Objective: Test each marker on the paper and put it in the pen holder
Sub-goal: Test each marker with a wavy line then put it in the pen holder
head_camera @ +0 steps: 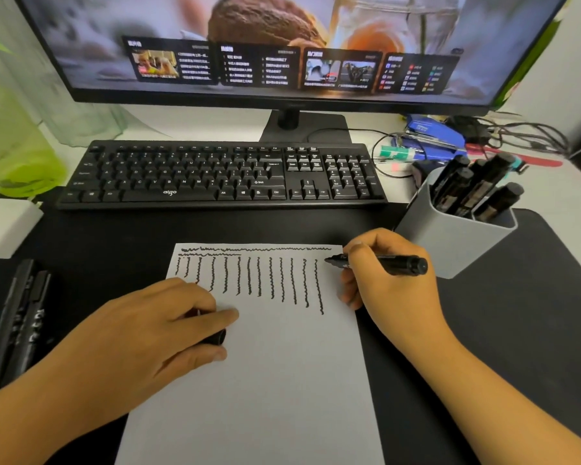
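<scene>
right hand (388, 280) holds an uncapped marker (379, 263) at the paper (282, 364), left hand (168, 327) grips its cap (215, 337); next, likely recapping.

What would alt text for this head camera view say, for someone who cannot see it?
A person's right hand holds an uncapped black marker at the top right of a paper covered in wavy test lines, while the left hand holds its cap. A grey pen holder with markers stands at right, before a keyboard.
</scene>
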